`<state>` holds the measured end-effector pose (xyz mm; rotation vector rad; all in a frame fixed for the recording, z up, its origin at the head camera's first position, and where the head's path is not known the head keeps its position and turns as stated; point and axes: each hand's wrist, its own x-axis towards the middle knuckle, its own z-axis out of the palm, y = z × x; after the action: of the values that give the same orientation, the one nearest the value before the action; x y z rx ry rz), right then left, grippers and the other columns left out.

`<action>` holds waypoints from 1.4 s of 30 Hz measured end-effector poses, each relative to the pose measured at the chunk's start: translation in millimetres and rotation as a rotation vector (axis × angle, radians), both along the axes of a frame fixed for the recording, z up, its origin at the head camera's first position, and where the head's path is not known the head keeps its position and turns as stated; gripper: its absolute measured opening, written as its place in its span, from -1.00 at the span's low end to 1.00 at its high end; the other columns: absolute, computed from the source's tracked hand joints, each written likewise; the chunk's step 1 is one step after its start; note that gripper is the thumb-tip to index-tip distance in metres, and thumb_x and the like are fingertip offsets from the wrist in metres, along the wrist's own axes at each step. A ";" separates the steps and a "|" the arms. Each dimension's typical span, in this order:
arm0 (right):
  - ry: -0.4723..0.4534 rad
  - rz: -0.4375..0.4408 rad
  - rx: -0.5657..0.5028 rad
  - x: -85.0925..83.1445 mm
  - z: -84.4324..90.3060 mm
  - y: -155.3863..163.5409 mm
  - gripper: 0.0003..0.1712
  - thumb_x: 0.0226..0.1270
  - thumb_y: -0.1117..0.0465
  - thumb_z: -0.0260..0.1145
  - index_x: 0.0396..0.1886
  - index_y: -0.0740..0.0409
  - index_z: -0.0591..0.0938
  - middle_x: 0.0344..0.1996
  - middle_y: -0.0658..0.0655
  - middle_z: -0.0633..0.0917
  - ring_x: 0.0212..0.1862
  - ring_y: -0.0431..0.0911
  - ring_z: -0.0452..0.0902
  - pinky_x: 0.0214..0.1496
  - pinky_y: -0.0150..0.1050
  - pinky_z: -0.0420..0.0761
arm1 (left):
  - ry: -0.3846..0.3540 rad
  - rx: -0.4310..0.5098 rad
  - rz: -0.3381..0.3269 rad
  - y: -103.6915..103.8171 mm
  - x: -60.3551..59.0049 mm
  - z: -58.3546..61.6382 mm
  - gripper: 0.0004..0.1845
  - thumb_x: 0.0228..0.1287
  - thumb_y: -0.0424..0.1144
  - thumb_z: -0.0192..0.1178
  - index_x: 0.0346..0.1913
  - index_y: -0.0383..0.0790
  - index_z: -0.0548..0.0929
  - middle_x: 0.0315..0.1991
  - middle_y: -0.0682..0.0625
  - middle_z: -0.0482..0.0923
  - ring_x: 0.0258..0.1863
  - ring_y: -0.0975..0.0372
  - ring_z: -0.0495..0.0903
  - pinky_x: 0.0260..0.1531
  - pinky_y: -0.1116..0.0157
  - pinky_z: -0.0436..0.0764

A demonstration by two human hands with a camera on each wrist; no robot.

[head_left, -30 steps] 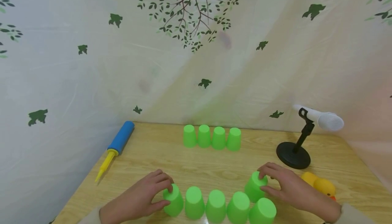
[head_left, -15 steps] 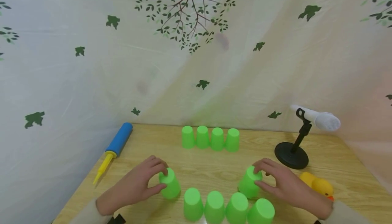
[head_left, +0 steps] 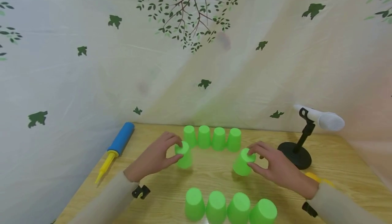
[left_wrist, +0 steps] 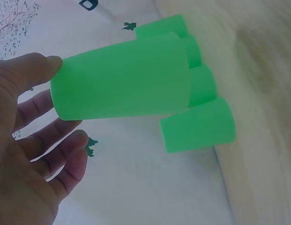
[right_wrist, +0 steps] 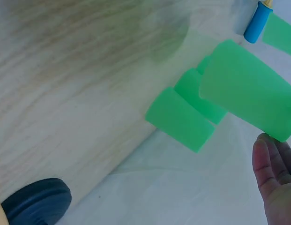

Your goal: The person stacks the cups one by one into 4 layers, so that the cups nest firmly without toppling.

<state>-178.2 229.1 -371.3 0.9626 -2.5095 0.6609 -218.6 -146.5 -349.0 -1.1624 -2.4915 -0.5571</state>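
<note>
**Both Hands Carried Cups Toward the Back Row**

Both hands had travelled away from the near row since a second earlier, each taking one green cup up the table with it. That near row, five cups before with a sixth behind its right end, now stood at four [head_left: 228,207] along the front edge.

The left hand [head_left: 154,157] gripped its cup [head_left: 184,155] by the closed top, thumb on one side and fingers curled round the other, and had brought it just in front of the left end of the back row [head_left: 212,137]. From the left wrist that cup [left_wrist: 122,77] filled the frame, with the back row's cups close behind it.

The right hand [head_left: 274,168] pinched the second cup [head_left: 243,162] at its top the same way, tilting it a little, just in front of the back row's right end.

On the wooden table [head_left: 337,156] a blue and yellow pump [head_left: 114,149] lay at the left. A white microphone on a black stand [head_left: 301,140] stood at the right, and a yellow duck [head_left: 318,179] peeked out behind the right forearm.
</note>
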 end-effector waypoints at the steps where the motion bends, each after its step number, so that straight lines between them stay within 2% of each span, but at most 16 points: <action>1: 0.000 -0.003 -0.003 -2.9 1.6 -0.5 -0.68 0.01 0.09 0.31 -0.21 -0.15 0.43 -0.16 -0.19 0.42 -0.28 -0.34 0.39 -0.32 -0.39 0.45 | 0.001 0.009 0.004 4.1 -5.0 0.4 -0.75 0.01 -0.06 0.21 -0.25 0.00 0.45 -0.23 0.21 0.31 -0.21 0.34 0.31 -0.26 0.41 0.38; 8: 0.062 -0.019 -0.016 -26.1 14.3 -5.4 -0.70 0.04 0.05 0.29 -0.22 -0.10 0.45 -0.19 -0.17 0.42 -0.32 -0.33 0.37 -0.36 -0.37 0.45 | -0.031 0.106 0.031 18.6 -33.6 1.2 -0.76 0.07 -0.03 0.16 -0.23 -0.02 0.43 -0.23 0.19 0.34 -0.22 0.35 0.29 -0.27 0.36 0.38; 14: 0.097 -0.032 -0.073 -49.4 24.8 -11.8 -0.73 0.05 0.06 0.28 -0.23 -0.09 0.45 -0.20 -0.17 0.41 -0.32 -0.32 0.36 -0.36 -0.37 0.44 | -0.022 0.196 0.030 26.8 -57.6 9.4 -0.76 0.06 -0.08 0.18 -0.25 -0.10 0.46 -0.24 0.12 0.37 -0.22 0.18 0.33 -0.32 0.27 0.37; 17: 0.114 -0.041 -0.091 -62.7 29.2 -16.5 -0.73 0.06 0.08 0.27 -0.23 -0.05 0.47 -0.18 -0.13 0.43 -0.30 -0.29 0.38 -0.35 -0.33 0.44 | 0.007 0.212 0.051 31.4 -70.7 14.6 -0.74 0.06 -0.07 0.17 -0.24 -0.11 0.46 -0.24 0.11 0.39 -0.24 0.21 0.32 -0.34 0.28 0.37; 21: 0.104 -0.067 -0.093 -80.3 31.3 -23.0 -0.73 0.07 0.08 0.26 -0.21 0.00 0.49 -0.17 -0.09 0.47 -0.32 -0.23 0.40 -0.37 -0.28 0.46 | -0.003 0.245 0.088 35.2 -85.7 19.6 -0.74 0.07 -0.05 0.16 -0.23 -0.10 0.47 -0.24 0.12 0.41 -0.25 0.24 0.31 -0.34 0.28 0.37; 27: 0.012 -0.123 -0.112 -97.9 30.2 -27.6 -0.72 0.08 0.10 0.26 -0.18 0.00 0.48 -0.18 -0.10 0.46 -0.30 -0.21 0.39 -0.34 -0.27 0.45 | -0.102 0.238 0.138 38.5 -99.5 17.5 -0.74 0.09 -0.04 0.14 -0.21 -0.09 0.47 -0.20 0.11 0.39 -0.20 0.17 0.33 -0.30 0.25 0.38; 33: -0.014 -0.139 -0.107 -110.1 27.8 -29.4 -0.72 0.10 0.06 0.23 -0.19 0.02 0.49 -0.20 -0.07 0.46 -0.24 -0.12 0.41 -0.34 -0.25 0.43 | -0.126 0.226 0.176 40.7 -110.4 11.7 -0.76 0.09 -0.08 0.15 -0.22 -0.10 0.47 -0.20 0.09 0.40 -0.18 0.14 0.33 -0.26 0.24 0.38; 42: -0.039 -0.162 -0.111 -116.1 29.1 -31.4 -0.73 0.07 0.09 0.27 -0.21 0.03 0.50 -0.23 -0.06 0.48 -0.26 -0.19 0.38 -0.35 -0.27 0.41 | -0.161 0.189 0.192 46.3 -116.4 7.5 -0.75 0.09 -0.06 0.14 -0.20 -0.09 0.47 -0.21 0.09 0.39 -0.17 0.17 0.32 -0.23 0.24 0.35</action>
<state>-294.3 197.7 -342.2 0.7051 -2.5216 0.7641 -335.0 -100.2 -341.5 -0.8280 -2.5794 -0.8390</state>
